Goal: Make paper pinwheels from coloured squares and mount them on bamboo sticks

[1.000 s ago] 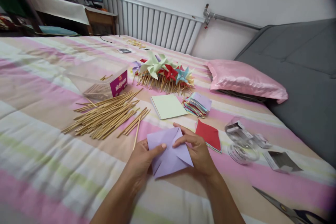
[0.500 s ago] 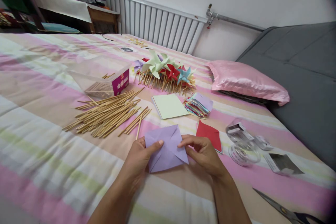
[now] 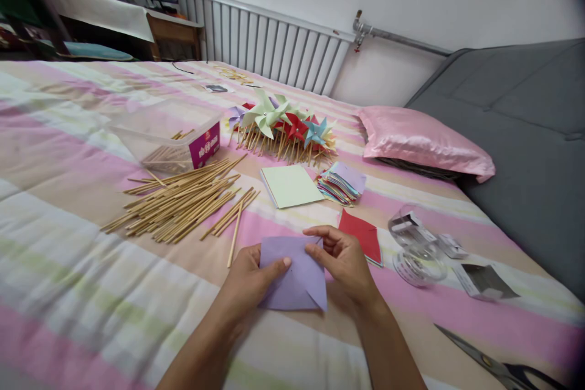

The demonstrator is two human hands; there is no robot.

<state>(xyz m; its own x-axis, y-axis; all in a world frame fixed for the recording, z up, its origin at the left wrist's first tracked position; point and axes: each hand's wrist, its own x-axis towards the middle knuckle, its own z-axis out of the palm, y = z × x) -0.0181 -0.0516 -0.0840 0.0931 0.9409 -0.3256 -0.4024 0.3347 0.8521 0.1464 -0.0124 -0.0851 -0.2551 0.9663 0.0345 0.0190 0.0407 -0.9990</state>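
A square of purple paper (image 3: 297,283) with slits cut in from its corners is held above the bed in front of me. My left hand (image 3: 256,277) pinches its left side, thumb lying on top near the small mark at the middle. At the upper right corner my right hand (image 3: 340,262) has thumb and index finger on the paper; whether it pinches a flap there is hard to see. Just beyond that hand lies a red paper square (image 3: 361,234) with cut corners. Past the purple sheet are a pale green paper stack (image 3: 291,186) and a multicoloured paper stack (image 3: 342,184).
Wooden sticks (image 3: 178,207) lie in a heap at left beside a clear plastic box (image 3: 169,152). Finished pinwheels (image 3: 283,122) are bunched behind. To the right are clear containers (image 3: 418,262), a small opened box (image 3: 484,280), scissors (image 3: 493,362) and a pink pillow (image 3: 425,140).
The purple square has been turned a little and lowered slightly. My right hand has moved from its right edge up to the upper right corner. The left hand keeps its hold.
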